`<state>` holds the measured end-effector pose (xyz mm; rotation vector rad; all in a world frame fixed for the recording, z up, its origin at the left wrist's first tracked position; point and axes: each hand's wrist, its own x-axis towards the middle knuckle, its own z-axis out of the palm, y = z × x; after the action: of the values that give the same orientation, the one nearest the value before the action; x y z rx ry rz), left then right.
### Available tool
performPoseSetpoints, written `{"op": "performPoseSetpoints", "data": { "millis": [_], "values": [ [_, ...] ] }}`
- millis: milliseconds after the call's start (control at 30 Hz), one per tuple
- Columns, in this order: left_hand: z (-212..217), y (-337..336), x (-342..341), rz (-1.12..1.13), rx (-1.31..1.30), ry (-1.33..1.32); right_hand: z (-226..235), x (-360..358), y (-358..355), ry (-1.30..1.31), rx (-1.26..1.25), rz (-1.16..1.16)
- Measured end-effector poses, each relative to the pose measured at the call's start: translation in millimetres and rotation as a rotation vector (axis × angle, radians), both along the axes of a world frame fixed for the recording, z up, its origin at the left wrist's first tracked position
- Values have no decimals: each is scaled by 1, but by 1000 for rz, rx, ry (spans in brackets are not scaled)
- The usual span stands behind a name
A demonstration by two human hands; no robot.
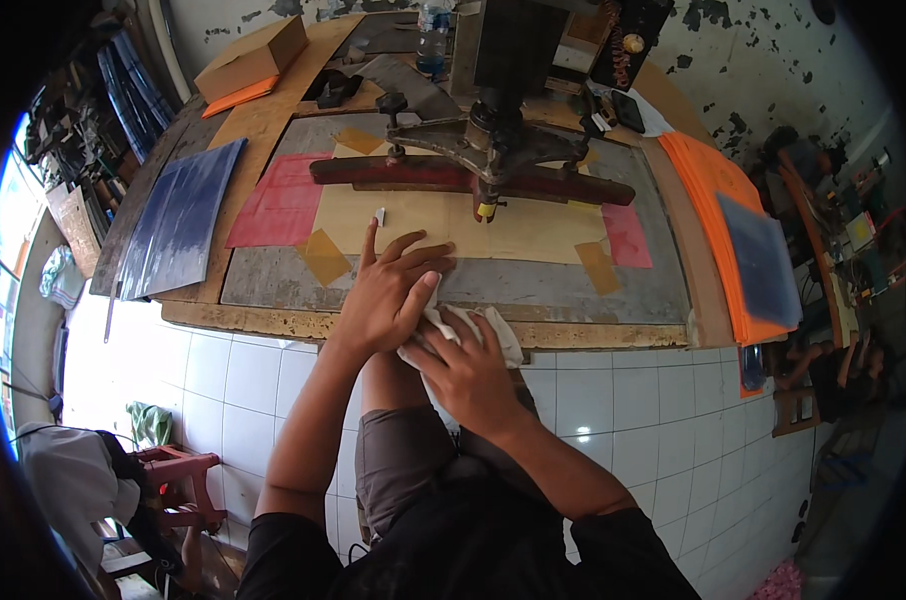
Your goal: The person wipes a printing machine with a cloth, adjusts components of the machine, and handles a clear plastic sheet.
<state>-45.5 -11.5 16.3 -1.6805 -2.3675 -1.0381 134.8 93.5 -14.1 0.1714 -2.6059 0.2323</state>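
Note:
My left hand (398,292) reaches over the front of the press bed with its fingers stretched out and apart. A small white piece (379,217) is at the tip of its index finger, near the tan sheet (513,236). Just to the right and nearer to me, my right hand (465,362) has its fingers curled over a crumpled white cloth (506,338) at the table's front edge. Part of the cloth is hidden under both hands. Brown tape (324,258) and a pink sheet (278,200) lie at the tan sheet's left end.
A metal press head with a dark red bar (413,172) spans the tan sheet. Blue clear sheets (183,215) lie on the left, orange sheets (698,190) on the right. Behind are a cardboard box (251,58), a water bottle (433,40) and a phone (628,112). Other people sit at far right.

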Motion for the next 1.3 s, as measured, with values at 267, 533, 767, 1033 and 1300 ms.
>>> {"op": "performPoseSetpoints", "data": {
  "millis": [267, 533, 767, 1033, 1300],
  "values": [
    [-4, 2, 7, 84, -23, 178, -2, 76, 141, 190, -44, -441],
    [-3, 3, 8, 94, -73, 235, -27, 84, 117, 338, -119, -392],
    [-14, 9, 4, 126, -125, 296, -58, 16, 17, 310, 167, -95],
    [-11, 7, 6, 149, -107, 260, -83, 83, 113, 385, 379, -242],
    [-11, 8, 8, 154, -90, 288, -73, 83, 91, 345, 136, -234]
  ]
}}
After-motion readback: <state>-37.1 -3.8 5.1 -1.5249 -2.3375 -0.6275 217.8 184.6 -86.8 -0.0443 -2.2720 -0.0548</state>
